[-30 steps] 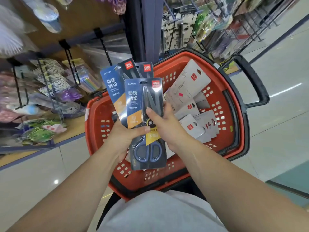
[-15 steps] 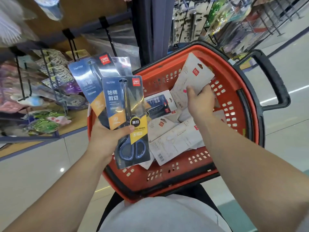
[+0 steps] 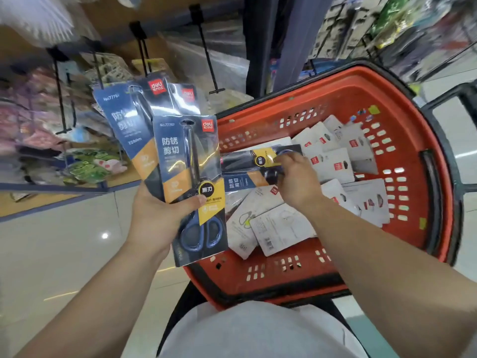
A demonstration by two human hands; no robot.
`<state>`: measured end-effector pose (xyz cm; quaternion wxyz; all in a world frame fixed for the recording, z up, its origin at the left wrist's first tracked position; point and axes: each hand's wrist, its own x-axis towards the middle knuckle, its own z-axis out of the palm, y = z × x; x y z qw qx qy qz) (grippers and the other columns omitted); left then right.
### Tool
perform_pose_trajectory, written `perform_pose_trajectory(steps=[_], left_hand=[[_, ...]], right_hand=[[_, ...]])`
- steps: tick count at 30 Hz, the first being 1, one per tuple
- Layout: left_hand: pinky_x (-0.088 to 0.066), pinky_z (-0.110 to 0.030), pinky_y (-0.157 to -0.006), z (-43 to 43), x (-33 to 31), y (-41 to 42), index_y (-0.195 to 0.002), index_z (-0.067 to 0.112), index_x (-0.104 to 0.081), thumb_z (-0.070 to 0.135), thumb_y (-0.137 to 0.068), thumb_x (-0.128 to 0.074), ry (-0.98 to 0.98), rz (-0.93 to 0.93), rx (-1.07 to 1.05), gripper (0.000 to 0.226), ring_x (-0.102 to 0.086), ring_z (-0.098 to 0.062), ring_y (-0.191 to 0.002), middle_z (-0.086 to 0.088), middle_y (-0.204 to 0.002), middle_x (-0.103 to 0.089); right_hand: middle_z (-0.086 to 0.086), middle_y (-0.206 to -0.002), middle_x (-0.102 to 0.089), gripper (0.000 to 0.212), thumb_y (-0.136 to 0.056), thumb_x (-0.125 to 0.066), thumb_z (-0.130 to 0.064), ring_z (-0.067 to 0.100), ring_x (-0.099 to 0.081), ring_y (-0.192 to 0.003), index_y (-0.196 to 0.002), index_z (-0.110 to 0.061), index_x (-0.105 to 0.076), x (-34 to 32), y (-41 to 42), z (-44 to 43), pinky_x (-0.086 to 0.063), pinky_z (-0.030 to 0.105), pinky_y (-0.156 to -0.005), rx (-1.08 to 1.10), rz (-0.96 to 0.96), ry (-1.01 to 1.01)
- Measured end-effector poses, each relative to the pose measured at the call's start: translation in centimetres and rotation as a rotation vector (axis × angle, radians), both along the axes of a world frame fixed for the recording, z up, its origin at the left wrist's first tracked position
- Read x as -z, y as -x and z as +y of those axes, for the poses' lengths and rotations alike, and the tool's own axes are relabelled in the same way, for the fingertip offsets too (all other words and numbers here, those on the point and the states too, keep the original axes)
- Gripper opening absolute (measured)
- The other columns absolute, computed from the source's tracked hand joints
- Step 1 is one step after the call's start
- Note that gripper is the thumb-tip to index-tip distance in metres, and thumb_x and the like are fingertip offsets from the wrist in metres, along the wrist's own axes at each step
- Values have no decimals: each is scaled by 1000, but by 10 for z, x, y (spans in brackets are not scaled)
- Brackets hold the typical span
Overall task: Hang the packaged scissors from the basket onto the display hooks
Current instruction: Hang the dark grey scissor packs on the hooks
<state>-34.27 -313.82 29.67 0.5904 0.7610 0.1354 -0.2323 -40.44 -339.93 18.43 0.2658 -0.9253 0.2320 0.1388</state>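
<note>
From the head camera, the left hand [image 3: 160, 218] grips a fan of scissor packs [image 3: 191, 177] by their lower halves, thumb across the front pack. They stand upright over the left rim of the red basket [image 3: 271, 280]. The right hand [image 3: 296, 179] reaches into the basket, fingers curled around the handle end of a blue pack [image 3: 245, 161] lying face up near the basket's left wall. White packs [image 3: 333, 164] lie face down around it. Black display hooks [image 3: 209, 63] jut out beyond the fan, well apart from it.
</note>
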Motion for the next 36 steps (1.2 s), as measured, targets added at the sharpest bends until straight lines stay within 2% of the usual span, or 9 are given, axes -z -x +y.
perform_pose_trajectory(steps=[5, 7, 11, 16, 19, 24, 28, 31, 36], left_hand=[[-64, -31, -69, 16, -8, -8, -108, 23, -71, -17, -69, -85, -13, 0, -39, 57, -80, -19, -88, 2, -97, -82], [-65, -33, -72, 25, -10, -10, -117, 15, -70, -15, -68, -86, -35, 9, -57, 61, -80, -22, -91, -2, -102, -82], [-66, -37, -77, 37, -12, -12, -121, 11, -69, -15, -67, -87, -52, 29, -60, 63, -79, -26, -93, -6, -105, -81], [-64, -36, -72, 43, -9, -13, -125, 8, -67, -17, -68, -84, -4, 60, -64, 64, -79, -30, -94, -11, -107, -80], [-64, -33, -72, 44, -11, -11, -124, 10, -67, -19, -71, -81, 24, 76, -57, 62, -79, -27, -94, -8, -106, -81], [-64, -32, -72, 46, -11, -8, -120, 16, -68, -20, -71, -80, 59, 79, -56, 62, -79, -24, -94, -5, -105, -81], [-63, -52, -89, 46, -11, -5, -128, 10, -66, -11, -69, -85, 80, 106, -77, 66, -78, -33, -101, -10, -112, -80], [-61, -53, -92, 42, -16, -2, -125, 15, -68, -13, -69, -84, 95, 95, -92, 64, -77, -34, -102, -10, -112, -80], [-64, -46, -83, 24, -26, 5, -125, 14, -67, -16, -72, -83, 113, 77, -106, 63, -78, -29, -99, -6, -110, -81]], right_hand=[[-4, -174, -12, 81, -100, -63, -29, 27, -8, -161, -165, -28, -15, 14, -40, -14, -21, 51, -125, -394, 266, 118], [-4, -174, -12, 89, -99, -63, -25, 25, -8, -161, -166, -29, -4, 20, -49, -13, -21, 50, -125, -486, 283, 154], [4, -158, -39, 84, -90, -72, -38, 30, -39, -144, -161, -24, -27, 15, -61, -7, -34, 45, -117, -609, 238, 260], [3, -153, -37, 92, -79, -83, -42, 28, -37, -144, -154, -24, -33, 14, -58, 15, -28, 46, -122, -764, 236, 281], [6, -136, -50, 83, -74, -87, -37, 30, -50, -129, -140, -21, -40, 13, -53, 25, -34, 44, -116, -682, 177, 304], [5, -121, -58, 67, -82, -80, -47, 28, -62, -109, -135, -20, -49, 1, -40, 29, -51, 40, -88, -624, 200, 277], [1, -103, -68, 53, -84, -75, -57, 27, -67, -94, -119, -21, -56, -24, -23, 17, -47, 33, -68, -503, 209, 191], [0, -86, -64, 52, -78, -80, -59, 28, -65, -85, -106, -21, -59, -50, -9, -1, -50, 34, -64, -278, 157, 71], [2, -88, -69, 50, -69, -92, -49, 28, -64, -84, -99, -24, -61, -104, 7, -29, -54, 42, -71, 85, -9, -116]])
